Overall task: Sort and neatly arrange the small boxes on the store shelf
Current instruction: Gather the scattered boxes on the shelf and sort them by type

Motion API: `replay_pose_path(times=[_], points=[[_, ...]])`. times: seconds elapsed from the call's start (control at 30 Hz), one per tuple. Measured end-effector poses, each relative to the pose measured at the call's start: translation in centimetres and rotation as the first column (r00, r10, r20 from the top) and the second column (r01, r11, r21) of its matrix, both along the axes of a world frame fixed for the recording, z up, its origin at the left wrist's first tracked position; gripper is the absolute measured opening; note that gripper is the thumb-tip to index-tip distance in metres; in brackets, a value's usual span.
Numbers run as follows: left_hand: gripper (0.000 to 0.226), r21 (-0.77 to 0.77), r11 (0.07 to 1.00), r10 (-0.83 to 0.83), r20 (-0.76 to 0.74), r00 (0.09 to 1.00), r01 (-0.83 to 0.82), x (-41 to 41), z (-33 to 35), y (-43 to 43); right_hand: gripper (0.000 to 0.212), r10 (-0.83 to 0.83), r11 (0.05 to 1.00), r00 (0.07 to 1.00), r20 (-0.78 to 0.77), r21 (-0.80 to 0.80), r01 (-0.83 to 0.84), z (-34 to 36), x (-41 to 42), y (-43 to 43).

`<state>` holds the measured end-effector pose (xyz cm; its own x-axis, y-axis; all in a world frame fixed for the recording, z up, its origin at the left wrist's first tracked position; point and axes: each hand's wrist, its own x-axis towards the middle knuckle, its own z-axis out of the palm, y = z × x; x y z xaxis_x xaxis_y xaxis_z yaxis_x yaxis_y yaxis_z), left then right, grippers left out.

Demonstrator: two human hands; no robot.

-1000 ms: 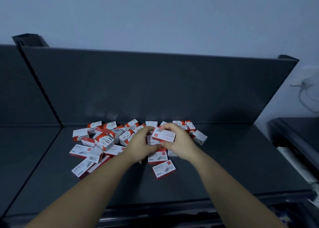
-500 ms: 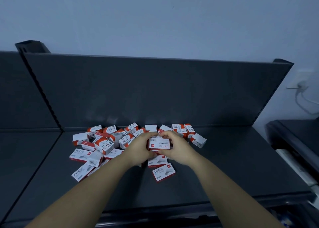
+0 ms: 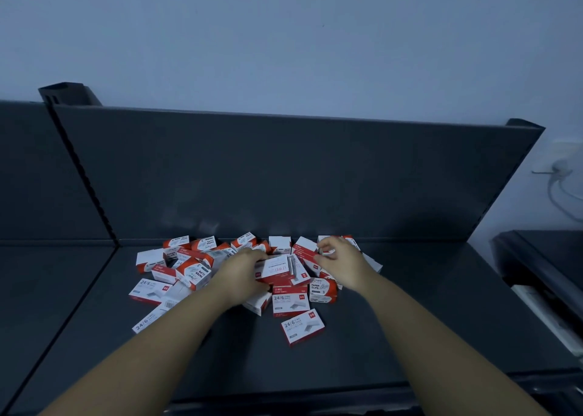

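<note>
Several small red-and-white boxes (image 3: 195,273) of staples and paper clips lie jumbled at the back middle of the dark grey shelf (image 3: 410,314). My left hand (image 3: 241,275) grips a white-faced box (image 3: 277,268) by its left end, just above the pile's centre. To its right, my right hand (image 3: 342,262) reaches into the pile's back right, with fingers and thumb curled round a small box (image 3: 325,251) there. Two staple boxes (image 3: 303,326) lie flat nearest to me, in front of the pile.
The shelf's upright back panel (image 3: 284,179) stands right behind the pile. A slotted post (image 3: 82,176) divides off the neighbouring bay at left. Bare shelf surface lies on both sides of the pile. A dark unit (image 3: 542,267) stands at right, with a wall socket and cable (image 3: 561,169) above.
My right hand has let go of the box both hands held and moved right and back into the pile. My left hand keeps that box, lowered onto the heap.
</note>
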<state>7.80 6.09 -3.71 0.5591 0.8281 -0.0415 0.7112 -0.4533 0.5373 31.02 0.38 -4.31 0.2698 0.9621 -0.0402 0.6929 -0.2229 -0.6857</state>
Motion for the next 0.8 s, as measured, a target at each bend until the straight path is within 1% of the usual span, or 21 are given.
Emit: replay_pose_path(times=[0.07,0.17,0.23,0.3,0.37,0.43,0.5,0.57,0.63,0.7,0.8], points=[[0.059,-0.024,1.000,-0.020,-0.033,0.999,0.019,-0.1,0.0,-0.1,0.045,0.028,0.999,0.991,0.129,-0.045,-0.022,-0.2,-0.4,0.7],[0.059,-0.009,0.999,-0.042,-0.069,0.997,0.042,-0.1,0.1,-0.2,0.054,0.079,0.991,0.944,0.319,-0.124,-0.041,-0.4,-1.3,1.7],[0.054,-0.024,0.999,-0.030,-0.047,0.998,0.029,-0.3,0.0,-0.1,0.051,0.096,0.988,0.905,0.415,-0.153,-0.035,-0.5,-1.9,2.2],[0.050,-0.053,0.999,-0.007,-0.019,1.000,0.006,-0.7,-0.2,-0.1,0.045,0.096,0.989,0.867,0.488,-0.147,-0.027,-0.8,-2.2,2.6],[0.046,-0.102,0.995,0.026,0.031,0.999,-0.023,-1.0,-0.4,0.1,0.041,0.089,0.991,0.835,0.544,-0.129,-0.022,-1.0,-2.4,2.7],[0.042,-0.151,0.987,0.057,0.075,0.996,-0.045,-1.2,-0.6,0.2,0.039,0.077,0.992,0.825,0.560,-0.122,-0.010,-1.2,-2.4,2.7],[0.040,-0.174,0.984,0.062,0.091,0.994,-0.045,-1.2,-0.6,0.1,0.038,0.049,0.995,0.844,0.533,-0.103,0.008,-1.3,-2.1,2.6],[0.038,-0.179,0.983,0.051,0.084,0.995,-0.035,-1.1,-0.6,0.1,0.040,0.007,0.997,0.886,0.463,-0.069,0.028,-1.1,-1.7,2.2],[0.035,-0.164,0.986,0.032,0.064,0.997,-0.022,-0.9,-0.3,0.1,0.038,-0.020,0.999,0.946,0.323,-0.024,0.030,-0.9,-1.0,1.7],[0.032,-0.159,0.987,0.028,0.050,0.998,-0.020,-0.4,-0.1,0.1,0.035,-0.011,1.000,0.989,0.144,0.019,0.008,-0.6,-0.2,1.2],[0.034,-0.175,0.984,0.025,0.092,0.995,-0.008,0.4,0.4,0.3,0.026,-0.004,0.998,0.994,-0.109,0.056,0.010,0.6,1.0,0.7]])
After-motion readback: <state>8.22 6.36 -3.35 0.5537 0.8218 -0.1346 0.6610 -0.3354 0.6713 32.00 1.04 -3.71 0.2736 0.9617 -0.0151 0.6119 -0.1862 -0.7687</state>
